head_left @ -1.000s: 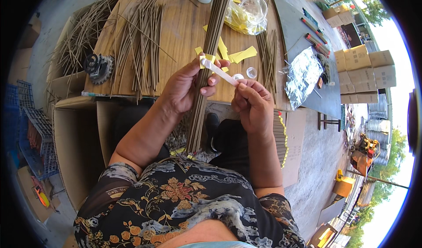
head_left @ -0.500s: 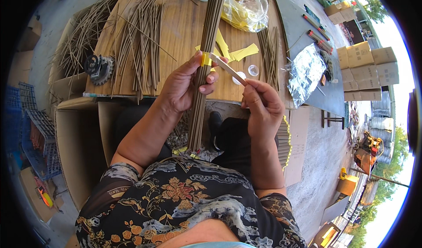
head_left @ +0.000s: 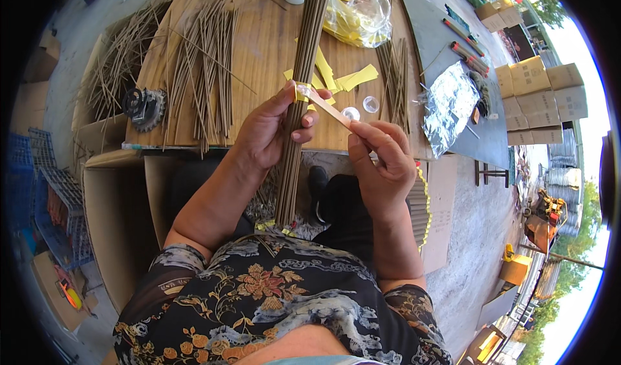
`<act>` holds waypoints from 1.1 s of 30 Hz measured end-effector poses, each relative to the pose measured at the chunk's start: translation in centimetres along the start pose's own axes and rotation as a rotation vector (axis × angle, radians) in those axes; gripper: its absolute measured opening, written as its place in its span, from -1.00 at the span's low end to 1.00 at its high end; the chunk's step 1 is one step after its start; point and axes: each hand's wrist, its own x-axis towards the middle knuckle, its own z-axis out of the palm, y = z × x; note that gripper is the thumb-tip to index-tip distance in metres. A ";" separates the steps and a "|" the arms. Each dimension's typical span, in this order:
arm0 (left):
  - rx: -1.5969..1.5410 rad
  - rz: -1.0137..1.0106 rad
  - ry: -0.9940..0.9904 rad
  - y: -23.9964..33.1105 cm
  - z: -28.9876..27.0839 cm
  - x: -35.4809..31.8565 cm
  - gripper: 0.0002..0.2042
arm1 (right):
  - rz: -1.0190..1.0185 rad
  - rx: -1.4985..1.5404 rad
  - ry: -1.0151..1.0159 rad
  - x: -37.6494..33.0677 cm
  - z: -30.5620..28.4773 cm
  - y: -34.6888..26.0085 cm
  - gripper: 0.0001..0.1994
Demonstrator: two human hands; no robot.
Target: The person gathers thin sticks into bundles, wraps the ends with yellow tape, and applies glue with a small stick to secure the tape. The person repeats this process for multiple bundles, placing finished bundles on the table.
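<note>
Head view: stick bundle (head_left: pixel 295 120) runs through left hand (head_left: pixel 265 126).

The stick bundle (head_left: pixel 293 151) hides part of your left hand (head_left: pixel 262 126), and the top edge cuts off the surface's (head_left: pixel 259 48) far end.

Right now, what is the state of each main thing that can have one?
Left hand: closed around the stick bundle
Right hand: pinching the flat stick
Stick bundle: gathered, gripped
Flat stick: tip at the yellow strip
Yellow strip: on the stick bundle; full wrap unclear
Loose strips: lying on the table
Plastic bag: holding yellow pieces
Cardboard box: open
</note>
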 end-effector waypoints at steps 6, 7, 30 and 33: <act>0.028 0.001 0.002 0.0 0.0 0.0 -0.63 | -0.085 -0.045 -0.020 0.2 -0.5 0.0 -0.79; 0.023 -0.005 0.009 0.0 0.0 0.0 -0.63 | -0.086 -0.047 -0.020 0.0 -0.5 -0.1 -0.78; -0.050 -0.011 0.046 -0.7 -0.4 0.6 -0.64 | -0.212 -0.236 0.107 -0.4 -1.3 1.5 -0.77; -0.007 -0.033 0.081 -0.4 -0.4 0.6 -0.66 | -0.145 -0.289 0.265 -0.4 -2.0 3.0 -0.80</act>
